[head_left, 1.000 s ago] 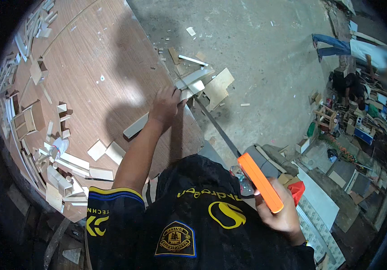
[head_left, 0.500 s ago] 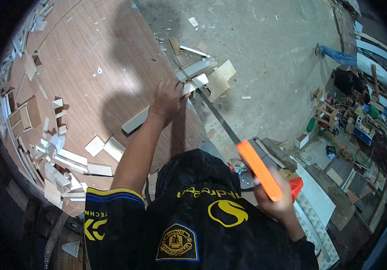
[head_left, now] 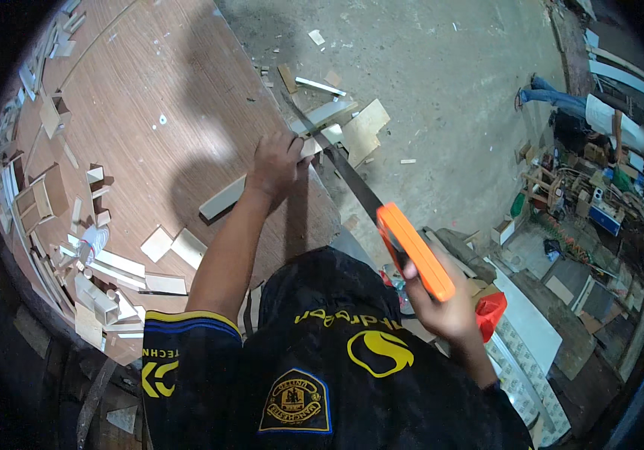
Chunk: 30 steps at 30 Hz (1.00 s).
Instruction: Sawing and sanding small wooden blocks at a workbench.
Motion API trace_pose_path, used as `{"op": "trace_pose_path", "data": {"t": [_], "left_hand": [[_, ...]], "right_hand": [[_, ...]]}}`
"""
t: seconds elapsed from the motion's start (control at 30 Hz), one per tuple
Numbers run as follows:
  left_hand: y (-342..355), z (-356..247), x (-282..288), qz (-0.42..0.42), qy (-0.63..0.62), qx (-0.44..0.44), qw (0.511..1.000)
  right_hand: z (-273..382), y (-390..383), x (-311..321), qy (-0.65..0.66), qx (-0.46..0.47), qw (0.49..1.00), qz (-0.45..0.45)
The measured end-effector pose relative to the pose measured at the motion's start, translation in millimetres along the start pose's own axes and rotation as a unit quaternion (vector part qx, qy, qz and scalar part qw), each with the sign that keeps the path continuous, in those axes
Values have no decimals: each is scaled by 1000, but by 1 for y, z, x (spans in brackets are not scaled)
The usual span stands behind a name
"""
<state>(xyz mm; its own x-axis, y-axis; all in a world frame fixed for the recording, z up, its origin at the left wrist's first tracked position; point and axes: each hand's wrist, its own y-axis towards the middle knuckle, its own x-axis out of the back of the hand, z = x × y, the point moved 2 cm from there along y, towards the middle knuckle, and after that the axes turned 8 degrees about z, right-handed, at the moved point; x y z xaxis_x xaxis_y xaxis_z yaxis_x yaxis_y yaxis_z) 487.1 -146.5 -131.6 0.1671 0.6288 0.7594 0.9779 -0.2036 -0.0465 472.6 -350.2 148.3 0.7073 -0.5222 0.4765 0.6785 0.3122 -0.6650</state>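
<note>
My left hand (head_left: 277, 161) is closed on a pale wooden strip (head_left: 310, 148) at the edge of the wooden work surface (head_left: 149, 60), pressing it down with its end jutting past that edge. My right hand (head_left: 434, 304) grips a handsaw by its orange handle (head_left: 416, 251). The saw's blade (head_left: 348, 176) lies diagonally across the strip, just right of my left fingers. A longer pale strip (head_left: 221, 197) lies beside my left forearm. Where exactly the teeth meet the wood is too small to tell.
Offcuts and small wooden box pieces (head_left: 44, 191) crowd the surface's left side. Wood scraps (head_left: 367, 124) lie on the concrete floor (head_left: 457, 97) beyond the edge. At the right a person in jeans (head_left: 562, 101) is near piles of timber and clutter (head_left: 599, 202). A red bag (head_left: 491, 307) sits by my right hand.
My right hand and the saw have pushed forward, up and to the left, sliding the blade further across the strip. My left hand stays on the wood. The person at the right has shifted slightly.
</note>
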Motion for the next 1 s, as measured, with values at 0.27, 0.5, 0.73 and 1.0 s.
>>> {"op": "trace_pose_path", "data": {"t": [0.27,0.5,0.73,1.0], "left_hand": [[1,1,-4,-21,10,-12,1000],[4,-4,0,-6,3,4,1000],[0,-1,-6,-42,18,-23,999],[1,-1,-9,-73,56,-19,996]], "right_hand": [[-8,18,-12,33,3,999,-17],[-26,23,-23,70,-16,997,-22],[-17,15,-13,21,-34,999,11],[-16,14,-8,-7,-32,999,-12]]}}
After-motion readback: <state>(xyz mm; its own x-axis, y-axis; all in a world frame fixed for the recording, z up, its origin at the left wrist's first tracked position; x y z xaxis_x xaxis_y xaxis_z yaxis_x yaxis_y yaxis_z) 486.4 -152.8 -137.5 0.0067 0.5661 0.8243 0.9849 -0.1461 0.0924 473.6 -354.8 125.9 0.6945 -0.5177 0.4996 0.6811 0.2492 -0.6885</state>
